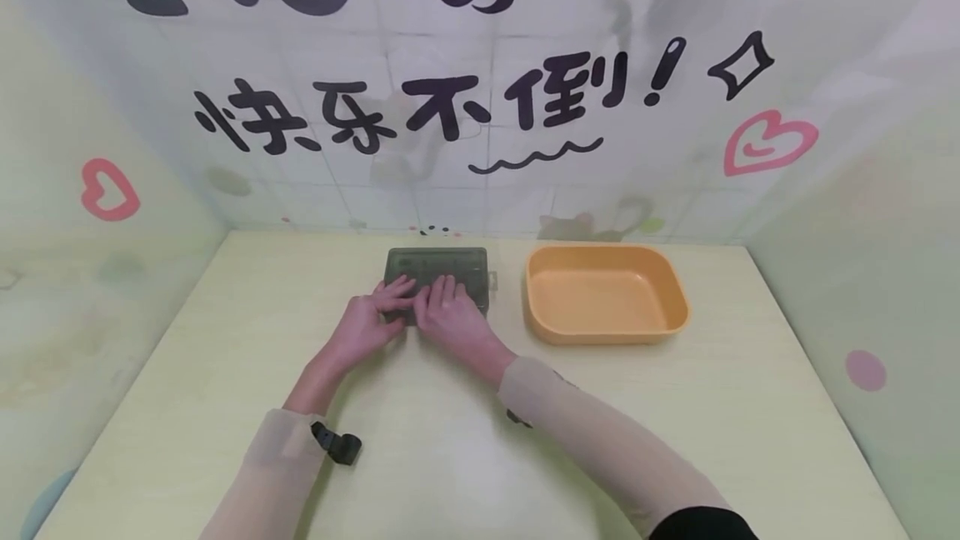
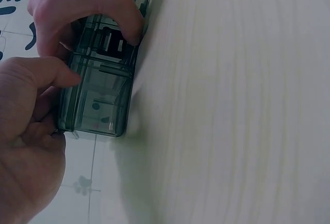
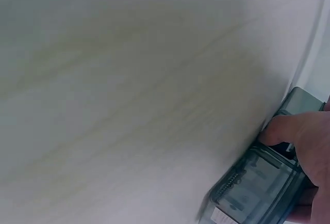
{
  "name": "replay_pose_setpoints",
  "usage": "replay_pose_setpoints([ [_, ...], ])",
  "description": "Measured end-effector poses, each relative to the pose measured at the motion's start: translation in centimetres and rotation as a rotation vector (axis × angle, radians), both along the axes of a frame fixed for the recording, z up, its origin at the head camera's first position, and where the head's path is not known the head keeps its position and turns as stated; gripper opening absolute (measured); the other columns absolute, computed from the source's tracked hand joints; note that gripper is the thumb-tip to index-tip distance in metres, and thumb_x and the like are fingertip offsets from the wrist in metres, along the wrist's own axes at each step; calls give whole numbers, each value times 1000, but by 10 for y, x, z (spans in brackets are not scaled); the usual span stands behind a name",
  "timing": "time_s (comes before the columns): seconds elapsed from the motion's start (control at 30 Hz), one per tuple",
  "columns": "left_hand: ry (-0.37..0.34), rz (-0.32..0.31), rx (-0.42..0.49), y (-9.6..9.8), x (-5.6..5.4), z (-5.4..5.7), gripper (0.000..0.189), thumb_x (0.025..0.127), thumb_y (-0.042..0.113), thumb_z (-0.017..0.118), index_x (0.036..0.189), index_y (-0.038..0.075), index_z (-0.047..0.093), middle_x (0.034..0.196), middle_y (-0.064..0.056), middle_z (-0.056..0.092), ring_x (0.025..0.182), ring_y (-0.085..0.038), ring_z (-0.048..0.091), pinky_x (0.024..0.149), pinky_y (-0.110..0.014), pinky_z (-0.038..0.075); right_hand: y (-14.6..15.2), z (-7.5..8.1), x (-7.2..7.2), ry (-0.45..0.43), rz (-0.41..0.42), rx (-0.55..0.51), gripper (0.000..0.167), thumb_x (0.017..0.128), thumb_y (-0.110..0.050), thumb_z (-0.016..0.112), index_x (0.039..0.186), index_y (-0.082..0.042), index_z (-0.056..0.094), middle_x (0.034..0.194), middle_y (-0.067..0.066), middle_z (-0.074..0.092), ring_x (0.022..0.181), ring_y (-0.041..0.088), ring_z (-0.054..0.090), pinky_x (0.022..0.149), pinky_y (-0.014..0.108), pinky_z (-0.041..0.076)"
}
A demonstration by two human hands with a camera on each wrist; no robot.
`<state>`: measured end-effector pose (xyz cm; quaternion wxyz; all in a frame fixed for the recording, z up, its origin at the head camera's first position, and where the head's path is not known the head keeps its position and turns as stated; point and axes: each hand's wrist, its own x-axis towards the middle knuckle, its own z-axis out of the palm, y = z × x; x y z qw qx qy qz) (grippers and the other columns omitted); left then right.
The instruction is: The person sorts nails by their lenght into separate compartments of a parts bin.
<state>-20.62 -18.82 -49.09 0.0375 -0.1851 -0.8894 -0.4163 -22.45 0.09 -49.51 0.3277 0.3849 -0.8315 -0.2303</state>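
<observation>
A dark green, see-through plastic case (image 1: pixel 467 263) lies near the back wall, its lid down. My left hand (image 1: pixel 366 326) grips its left part, with the thumb near the front edge and fingers on the lid. Beside it my right hand (image 1: pixel 459 325) holds the front middle, fingers on top. In the left wrist view the right thumb presses by a black latch (image 2: pixel 111 43) on the case's front. The right wrist view shows small dark shapes and a white label (image 3: pixel 223 217) through or on the case wall; what they are cannot be made out.
An orange tray (image 1: pixel 607 335) stands to the right of the case. Behind is a printed wall (image 1: pixel 450 198) with black lettering, and side walls rise left and right of the pale table (image 1: pixel 435 457).
</observation>
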Motion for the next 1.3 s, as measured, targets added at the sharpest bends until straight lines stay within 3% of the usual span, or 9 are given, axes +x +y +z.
replay_pose_setpoints([
  [0.17, 17, -4, 1, 0, -1, 2, 39, 81, -15, 67, 120, -8, 71, 145, -20, 55, 143, -40, 41, 122, -58, 21, 0, 1, 0, 1, 5, -3, 22, 105, -5, 56, 120, -6, 72, 110, 18, 75, 99, 26, 75, 82, 33, 63],
  [0.43, 20, 3, -21, 0, -3, 4, 42, 80, -17, 63, 120, -8, 71, 144, -20, 56, 142, -39, 42, 121, -58, 23, 0, -5, -4, 77, 36, 3, 21, 104, -4, 55, 118, -5, 71, 107, 18, 76, 96, 27, 76, 81, 33, 63],
  [0.67, -10, 12, -9, 0, -1, 2, 43, 80, -17, 63, 121, -8, 71, 145, -19, 55, 144, -42, 39, 120, -61, 22, 6, -7, -5, 55, 67, 33, 22, 103, -3, 57, 122, -6, 69, 110, 18, 75, 99, 26, 75, 79, 32, 64],
  [0.97, 1, 20, 0, 4, -2, -1, 39, 83, -14, 68, 120, -5, 72, 144, -20, 56, 143, -39, 42, 121, -58, 23, 17, -9, -8, 37, 128, -43, 21, 102, -7, 59, 120, -7, 71, 109, 17, 75, 97, 25, 75, 79, 31, 63],
  [1.1, 65, 31, -53, 7, -1, -1, 35, 82, -10, 75, 117, -5, 73, 141, -21, 59, 139, -41, 47, 119, -58, 29, 25, -7, -10, -72, 164, -140, 22, 99, -12, 65, 119, -6, 73, 114, 15, 75, 103, 24, 74, 85, 32, 62],
  [1.3, 244, 56, -317, 15, 1, -1, 44, 75, 1, 89, 114, -2, 68, 137, -23, 61, 131, -42, 53, 110, -55, 45, 36, 0, -11, -408, 176, -339, 40, 90, -21, 80, 126, -6, 70, 129, 12, 69, 118, 24, 67, 102, 35, 54],
])
